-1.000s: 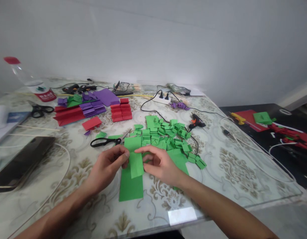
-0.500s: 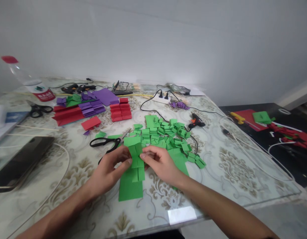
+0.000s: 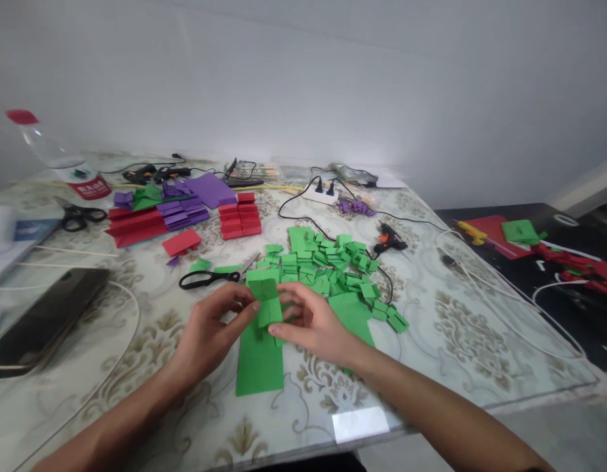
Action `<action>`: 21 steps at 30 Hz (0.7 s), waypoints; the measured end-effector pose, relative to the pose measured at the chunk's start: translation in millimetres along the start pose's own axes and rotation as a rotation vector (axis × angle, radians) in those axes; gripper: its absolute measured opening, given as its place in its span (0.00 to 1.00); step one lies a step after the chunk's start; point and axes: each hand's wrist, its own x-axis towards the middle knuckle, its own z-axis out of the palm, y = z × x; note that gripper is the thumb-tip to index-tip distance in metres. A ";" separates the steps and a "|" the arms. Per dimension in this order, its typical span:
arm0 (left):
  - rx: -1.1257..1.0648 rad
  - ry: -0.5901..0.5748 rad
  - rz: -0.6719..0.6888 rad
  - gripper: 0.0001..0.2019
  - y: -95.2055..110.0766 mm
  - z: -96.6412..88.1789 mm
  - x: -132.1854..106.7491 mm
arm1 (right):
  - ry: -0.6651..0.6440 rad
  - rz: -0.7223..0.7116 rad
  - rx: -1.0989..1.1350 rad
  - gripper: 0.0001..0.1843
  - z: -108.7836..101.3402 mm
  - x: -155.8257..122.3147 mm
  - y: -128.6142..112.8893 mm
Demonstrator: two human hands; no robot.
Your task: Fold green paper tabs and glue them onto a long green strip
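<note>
Head: one strip between two hands

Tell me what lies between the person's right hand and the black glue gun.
Small folded green paper pieces lie between the right hand and the black glue gun, as the head view shows.

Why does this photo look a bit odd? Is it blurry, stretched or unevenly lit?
Head view: the bottle near the left edge leans outward, probably lens stretching; head view: fine edges of the folded green paper look soft; head view: the wall is paler low in the middle, dimmer at the upper corners.
</note>
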 end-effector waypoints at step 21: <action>-0.134 -0.063 -0.093 0.06 3.4 1.1 -2.2 | 0.090 -0.221 -0.167 0.17 -1.9 1.2 -1.7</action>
